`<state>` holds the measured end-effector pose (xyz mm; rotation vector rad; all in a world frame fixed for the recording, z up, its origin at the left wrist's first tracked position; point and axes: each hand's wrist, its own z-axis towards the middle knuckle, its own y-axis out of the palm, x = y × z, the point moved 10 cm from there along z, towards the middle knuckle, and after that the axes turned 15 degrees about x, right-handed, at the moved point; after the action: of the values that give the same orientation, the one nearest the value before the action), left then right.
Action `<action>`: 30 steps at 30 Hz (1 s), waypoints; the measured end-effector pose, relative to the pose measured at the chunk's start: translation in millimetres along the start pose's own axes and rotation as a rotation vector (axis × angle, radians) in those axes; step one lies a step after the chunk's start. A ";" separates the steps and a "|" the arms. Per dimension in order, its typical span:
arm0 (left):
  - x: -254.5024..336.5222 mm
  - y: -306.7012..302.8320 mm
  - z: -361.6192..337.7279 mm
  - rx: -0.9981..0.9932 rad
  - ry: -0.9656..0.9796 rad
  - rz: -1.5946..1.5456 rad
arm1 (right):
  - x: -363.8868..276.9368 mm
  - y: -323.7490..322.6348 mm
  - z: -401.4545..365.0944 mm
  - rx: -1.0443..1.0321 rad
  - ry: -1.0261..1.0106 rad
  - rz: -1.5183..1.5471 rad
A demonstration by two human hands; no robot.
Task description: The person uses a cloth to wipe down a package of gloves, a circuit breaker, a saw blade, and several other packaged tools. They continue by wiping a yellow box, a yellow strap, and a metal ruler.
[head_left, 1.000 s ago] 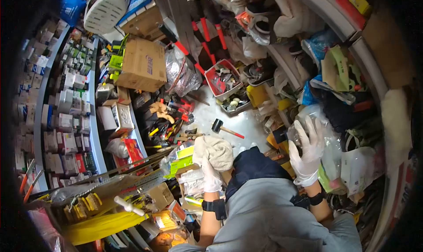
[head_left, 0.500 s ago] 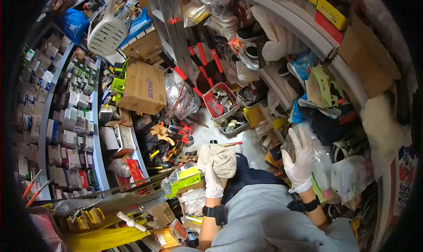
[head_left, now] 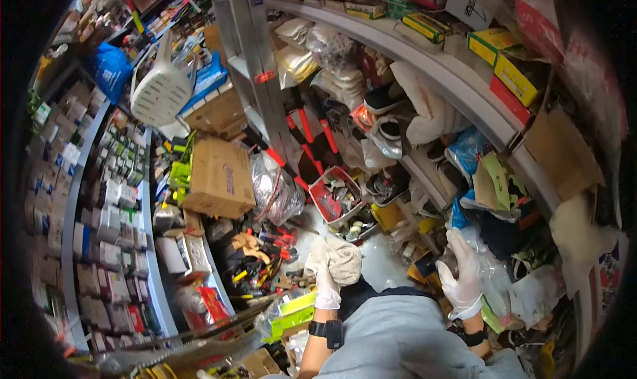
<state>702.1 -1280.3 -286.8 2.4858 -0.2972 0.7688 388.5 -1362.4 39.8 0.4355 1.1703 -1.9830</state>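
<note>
One cloth (head_left: pixel 342 258) is bunching in left hand (head_left: pixel 326 289), gripped, below centre | right hand (head_left: pixel 461 281) is hanging wide, apparently empty, lower right | view is tilting up, more shelf (head_left: pixel 458 84) showing upper right | cloth is staying held, handling seemingly continuing

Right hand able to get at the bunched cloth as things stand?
Probably yes: the right hand looks empty, and nothing visible blocks the way across to the bunched cloth in the left hand.
</note>
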 end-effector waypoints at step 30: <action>156.3 100.5 110.3 -0.199 0.007 0.251 | -96.9 78.9 208.8 0.696 -0.194 -0.252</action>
<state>845.6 -1432.6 -233.1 2.2836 -0.6601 0.8040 529.6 -1518.2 162.3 0.4373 0.3983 -2.5691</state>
